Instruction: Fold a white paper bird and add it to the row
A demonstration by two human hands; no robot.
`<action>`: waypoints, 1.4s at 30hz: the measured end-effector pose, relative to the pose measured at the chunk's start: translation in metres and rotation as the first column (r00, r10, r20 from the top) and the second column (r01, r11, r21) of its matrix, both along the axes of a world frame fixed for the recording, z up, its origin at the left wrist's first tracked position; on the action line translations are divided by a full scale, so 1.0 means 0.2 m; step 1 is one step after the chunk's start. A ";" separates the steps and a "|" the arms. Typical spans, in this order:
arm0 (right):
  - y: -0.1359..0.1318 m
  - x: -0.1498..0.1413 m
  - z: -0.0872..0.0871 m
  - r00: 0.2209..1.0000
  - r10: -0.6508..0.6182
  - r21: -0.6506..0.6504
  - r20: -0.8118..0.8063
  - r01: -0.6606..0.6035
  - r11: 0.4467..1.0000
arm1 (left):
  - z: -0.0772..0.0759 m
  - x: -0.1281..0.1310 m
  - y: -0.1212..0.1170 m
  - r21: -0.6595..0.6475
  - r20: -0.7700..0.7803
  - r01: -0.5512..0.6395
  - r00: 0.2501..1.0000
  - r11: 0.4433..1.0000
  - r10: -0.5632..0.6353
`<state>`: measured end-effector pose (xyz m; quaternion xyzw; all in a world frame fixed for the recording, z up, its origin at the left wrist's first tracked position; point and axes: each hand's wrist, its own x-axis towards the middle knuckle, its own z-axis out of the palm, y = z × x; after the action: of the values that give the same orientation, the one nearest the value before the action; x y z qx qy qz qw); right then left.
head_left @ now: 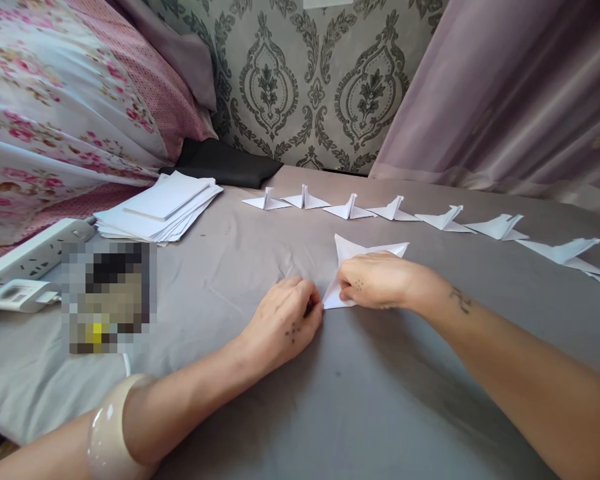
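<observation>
A partly folded sheet of white paper (pixel 347 248) lies on the grey cloth, its pointed corners spreading out at the back. My left hand (pixel 293 310) pinches the paper's near left corner between thumb and fingers. Over the middle of the sheet, my right hand (pixel 375 280) has its fingers curled down onto the paper and hides much of it. Its fingertips are partly out of sight. Behind both hands runs a curved row of several folded white paper figures (pixel 350 208), each with flat pointed sides and an upright fold.
A stack of white paper sheets (pixel 155 207) lies at the back left, before a black cloth (pixel 225 163). At the left are a white power strip (pixel 35 257), a plugged-in charger (pixel 23 295) and a blurred-out object (pixel 113 297). Purple curtain (pixel 505 93) hangs at the right.
</observation>
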<state>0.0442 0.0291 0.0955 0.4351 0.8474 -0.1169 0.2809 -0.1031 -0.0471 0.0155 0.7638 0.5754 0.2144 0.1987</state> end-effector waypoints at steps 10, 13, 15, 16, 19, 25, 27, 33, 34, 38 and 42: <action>0.01 -0.04 0.02 0.997 -0.049 -0.024 0.057 0.051 0.998 | 0.02 -0.01 -0.07 0.131 -0.082 0.137 0.988 0.982 -0.127; 0.02 -0.05 0.02 0.996 -0.042 -0.035 0.081 0.045 0.998 | 0.02 0.00 -0.09 0.145 -0.218 0.206 0.961 0.968 -0.172; 0.02 -0.06 0.02 0.995 -0.033 -0.040 0.095 0.037 0.998 | 0.03 0.01 -0.09 0.145 -0.261 0.217 0.950 0.965 -0.174; 0.02 -0.06 0.03 0.995 -0.029 -0.044 0.100 0.033 0.998 | 0.04 0.01 -0.10 0.147 -0.270 0.217 0.948 0.965 -0.172; 0.03 -0.06 0.03 0.994 -0.017 -0.055 0.103 0.023 0.998 | 0.05 0.01 -0.10 0.159 -0.284 0.230 0.942 0.960 -0.178; 0.05 -0.05 0.03 0.996 -0.002 -0.088 0.089 0.010 0.996 | 0.04 0.03 -0.07 0.251 -0.390 0.418 0.869 0.873 -0.304; 0.05 -0.05 0.02 0.997 -0.004 -0.091 0.079 0.011 0.996 | 0.04 0.04 -0.06 0.229 -0.453 0.503 0.813 0.833 -0.366; 0.05 -0.05 0.01 1.000 -0.021 -0.056 0.005 0.021 0.998 | 0.07 0.06 -0.07 0.171 -0.541 0.532 0.754 0.829 -0.372; 0.05 -0.06 0.01 1.000 -0.028 -0.049 -0.009 0.027 0.998 | 0.08 0.06 -0.07 0.176 -0.544 0.526 0.757 0.832 -0.363; 0.04 -0.04 0.02 0.996 -0.054 -0.038 -0.074 0.052 0.998 | 0.09 0.09 -0.06 0.200 -0.555 0.494 0.769 0.846 -0.317; 0.01 0.08 0.05 0.975 -0.043 -0.022 -0.216 0.040 0.999 | 0.08 0.12 -0.05 0.174 -0.572 0.463 0.766 0.869 -0.294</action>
<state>0.0595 0.0320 0.1063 0.4350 0.8627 -0.1768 0.1881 -0.0793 -0.0578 0.0316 0.9150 0.3989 0.0370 -0.0481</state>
